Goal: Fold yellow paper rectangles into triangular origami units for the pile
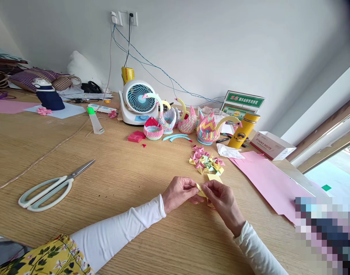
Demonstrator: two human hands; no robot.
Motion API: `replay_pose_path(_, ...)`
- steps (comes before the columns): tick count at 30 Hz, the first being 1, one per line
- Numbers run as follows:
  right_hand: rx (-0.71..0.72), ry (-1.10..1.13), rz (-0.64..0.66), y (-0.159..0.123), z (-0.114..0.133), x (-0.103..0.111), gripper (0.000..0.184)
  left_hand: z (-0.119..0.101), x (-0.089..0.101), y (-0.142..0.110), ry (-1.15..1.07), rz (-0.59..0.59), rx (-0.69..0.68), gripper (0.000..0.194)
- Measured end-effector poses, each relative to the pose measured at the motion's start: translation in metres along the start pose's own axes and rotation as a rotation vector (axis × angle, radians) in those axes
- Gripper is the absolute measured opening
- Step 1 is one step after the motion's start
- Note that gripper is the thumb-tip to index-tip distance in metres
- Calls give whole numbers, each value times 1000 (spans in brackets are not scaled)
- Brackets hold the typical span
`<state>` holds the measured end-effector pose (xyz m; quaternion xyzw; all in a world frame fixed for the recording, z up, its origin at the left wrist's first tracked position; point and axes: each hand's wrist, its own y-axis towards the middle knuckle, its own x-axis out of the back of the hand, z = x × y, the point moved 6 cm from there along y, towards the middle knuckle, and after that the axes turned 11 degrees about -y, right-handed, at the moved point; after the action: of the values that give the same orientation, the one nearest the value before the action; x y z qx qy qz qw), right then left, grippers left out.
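Observation:
Between my two hands is a small folded piece of yellow paper, low over the table. My left hand pinches its left side with thumb and fingers. On the other side my right hand grips it the same way, thumb toward the middle. Flat yellow paper lies just beyond my right fingers, partly covered by them. Farther out sits a heap of folded paper pieces in pink, yellow and green. Part of the folded paper is hidden by my fingertips.
Scissors lie at left on the wooden table. Several folded-paper swans stand near a fan. At right are pink sheets, a yellow canister and a sticky note box. A glue bottle stands left of the fan.

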<state>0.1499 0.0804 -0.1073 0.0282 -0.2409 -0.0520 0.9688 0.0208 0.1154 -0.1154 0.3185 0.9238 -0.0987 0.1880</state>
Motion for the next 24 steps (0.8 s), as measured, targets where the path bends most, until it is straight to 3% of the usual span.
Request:
replay_pose_path(8, 149, -316, -175, -4, 14, 8, 27, -1, -2, -1, -29, 13, 57, 37)
replay_pose_path(24, 172, -274, -155, -7, 13, 1, 21, 3, 0, 3, -26, 44, -1, 38)
